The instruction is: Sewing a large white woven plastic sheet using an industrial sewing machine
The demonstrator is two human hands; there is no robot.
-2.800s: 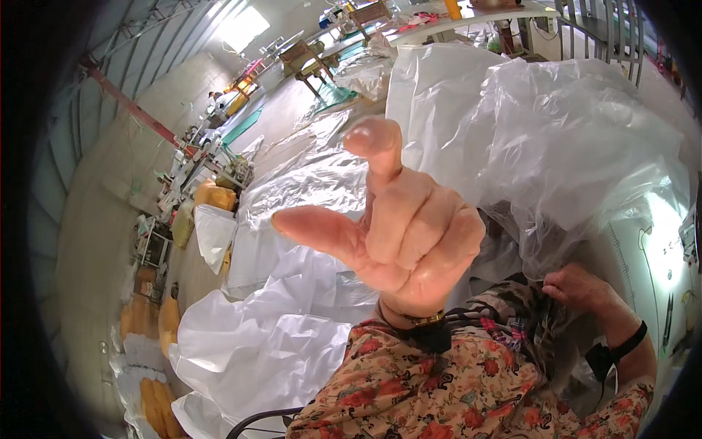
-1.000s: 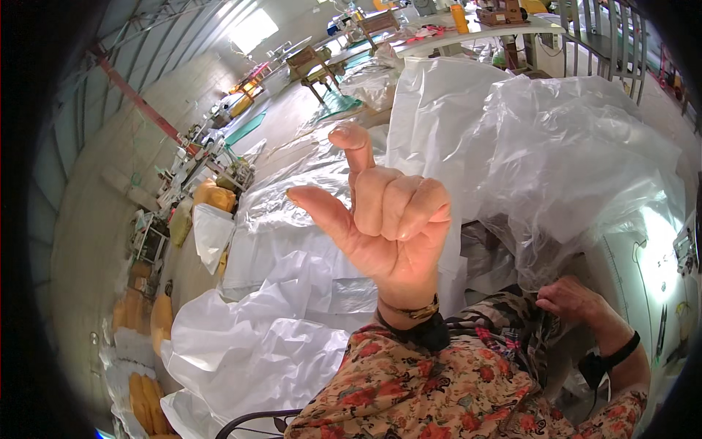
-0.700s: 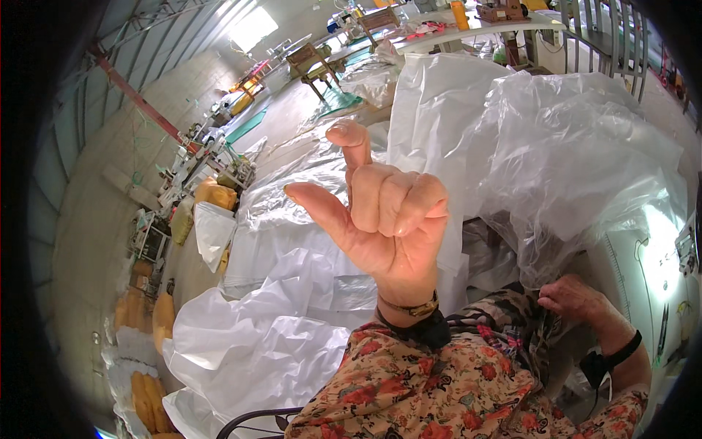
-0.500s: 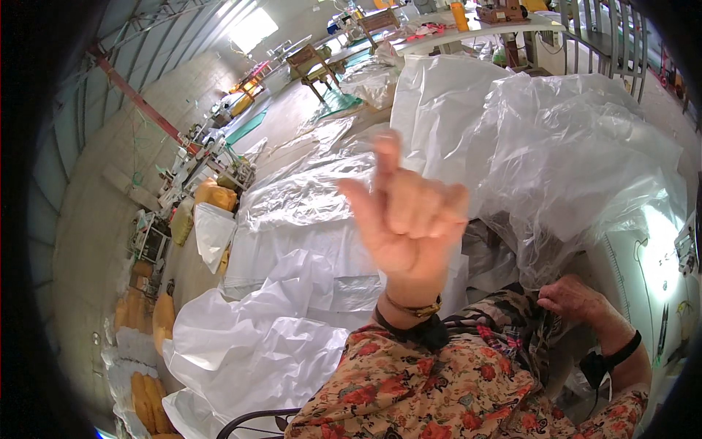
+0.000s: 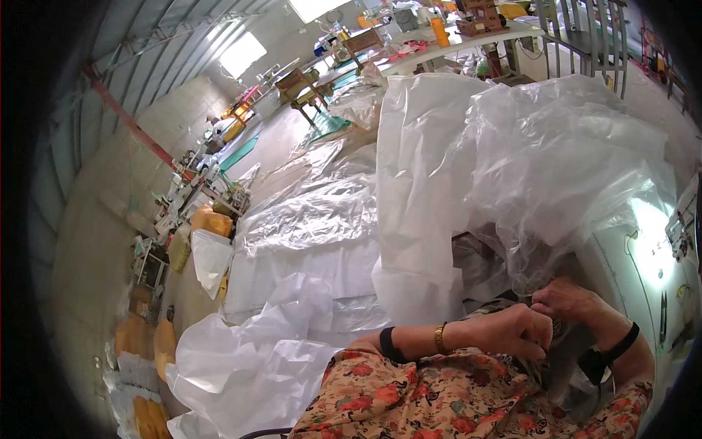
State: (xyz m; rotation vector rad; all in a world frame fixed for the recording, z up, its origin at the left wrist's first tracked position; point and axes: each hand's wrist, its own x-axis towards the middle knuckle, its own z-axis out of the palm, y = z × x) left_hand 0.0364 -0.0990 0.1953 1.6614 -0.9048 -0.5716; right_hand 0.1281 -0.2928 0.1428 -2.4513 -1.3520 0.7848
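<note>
Head view: locate left hand and right hand close together at near right, fingers curled; cannot tell whether gripping anything. Find clear film heaped beyond, gathered end just beside right hand. Guard against possible tearing from hard pulling, or snagging on gold bracelet. Count two hands, one film heap, one bracelet, two black wristbands.

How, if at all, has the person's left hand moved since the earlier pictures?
Yes: judged against the bulky clear plastic, the left hand has moved right and downward in view, ending near the right hand.
</note>
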